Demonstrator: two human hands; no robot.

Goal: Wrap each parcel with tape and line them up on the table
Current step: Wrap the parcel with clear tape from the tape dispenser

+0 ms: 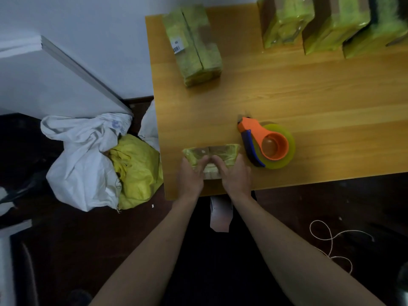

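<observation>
A small yellow-green taped parcel (212, 152) stands near the front edge of the wooden table (309, 96). My left hand (191, 176) and my right hand (234, 176) hold it from the near side, thumbs pressed together on its front face. An orange and blue tape dispenser (268, 144) with a yellowish roll lies just right of the parcel, untouched. A larger wrapped parcel (193, 44) with a barcode label lies at the table's far left. Three more wrapped parcels (284, 21) (335, 23) (379, 29) stand side by side at the far right.
A white sack (81, 160) with yellow bags (136, 171) inside sits on the dark floor left of the table. A white board (84, 69) leans on the wall. A loop of white string (331, 241) lies on the floor at right.
</observation>
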